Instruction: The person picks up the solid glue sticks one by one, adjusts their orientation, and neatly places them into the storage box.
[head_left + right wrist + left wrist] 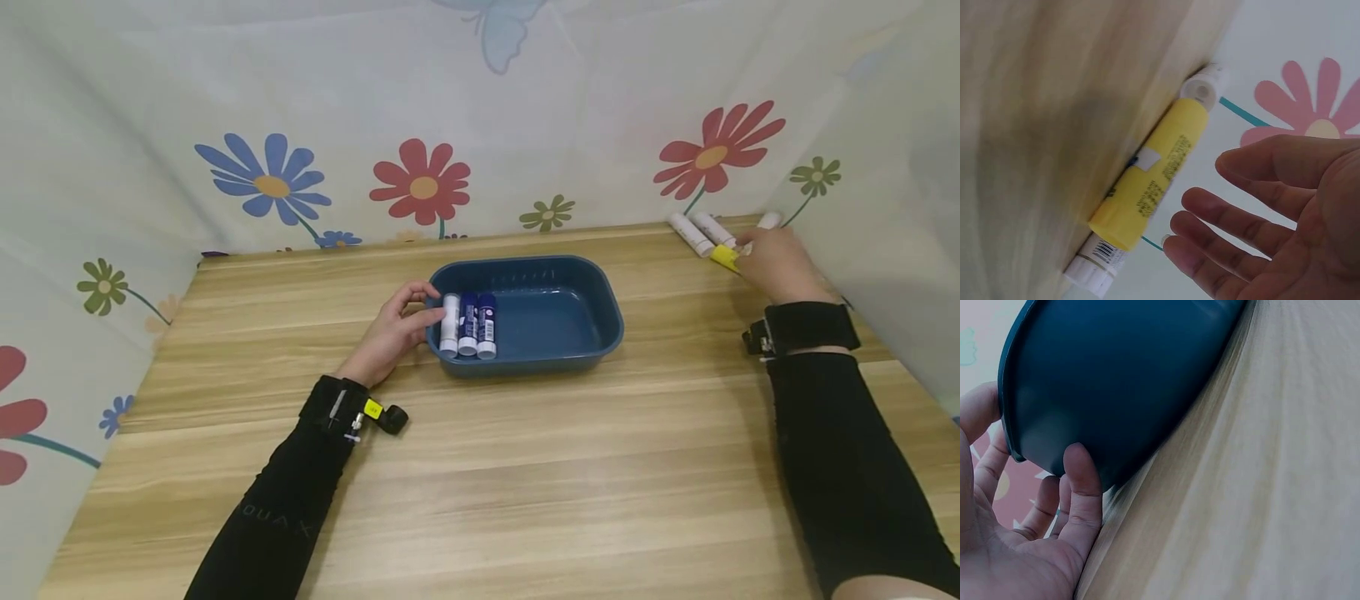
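Observation:
At the left end of a dark blue plastic tub (pixel 540 329), my left hand (pixel 386 337) holds the rim, its thumb lapping over the edge. In the left wrist view the other fingers lie against the tub's outer wall (pixel 1116 387). Inside stand side by side a white glue stick (pixel 450 325) and two dark blue glue sticks (pixel 477 323). At the far right, my right hand (pixel 780 258) reaches over a yellow glue stick (pixel 1154 175). Its fingers are spread loosely just beside that stick, and nothing lies between them.
White glue sticks (pixel 690 235) lie near the yellow one at the back right, with another white stick (pixel 770 220) beyond the right hand. A flower-printed curtain (pixel 615 150) rises along the table's (pixel 525 467) back and both sides.

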A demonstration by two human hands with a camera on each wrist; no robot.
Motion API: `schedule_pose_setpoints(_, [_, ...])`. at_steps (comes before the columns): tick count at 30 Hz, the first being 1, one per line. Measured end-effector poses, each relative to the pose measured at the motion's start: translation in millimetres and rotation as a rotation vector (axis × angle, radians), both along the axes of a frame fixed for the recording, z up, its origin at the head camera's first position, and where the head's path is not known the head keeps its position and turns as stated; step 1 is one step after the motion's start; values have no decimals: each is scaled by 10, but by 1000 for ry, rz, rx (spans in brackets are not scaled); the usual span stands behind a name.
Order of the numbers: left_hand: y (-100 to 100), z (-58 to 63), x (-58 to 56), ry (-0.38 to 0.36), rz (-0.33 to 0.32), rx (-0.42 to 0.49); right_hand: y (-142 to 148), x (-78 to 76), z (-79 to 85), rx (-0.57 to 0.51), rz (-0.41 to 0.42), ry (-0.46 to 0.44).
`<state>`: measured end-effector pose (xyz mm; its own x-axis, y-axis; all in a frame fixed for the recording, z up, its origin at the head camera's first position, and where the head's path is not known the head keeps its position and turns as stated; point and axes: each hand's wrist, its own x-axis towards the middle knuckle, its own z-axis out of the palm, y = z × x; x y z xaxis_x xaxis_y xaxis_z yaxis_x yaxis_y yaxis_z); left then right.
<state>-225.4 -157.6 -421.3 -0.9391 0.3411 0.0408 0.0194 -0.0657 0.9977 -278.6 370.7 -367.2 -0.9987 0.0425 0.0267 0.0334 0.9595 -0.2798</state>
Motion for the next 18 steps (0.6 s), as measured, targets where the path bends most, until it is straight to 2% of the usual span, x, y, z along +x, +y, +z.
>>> schedule_pose_setpoints(7, [-13,0,-1,1,0,-11,0,-27,-93,4,40,32])
schedule_pose_setpoints(18, [-10,13,-9,2,-5,-6,-41,10,-105,22,57,28])
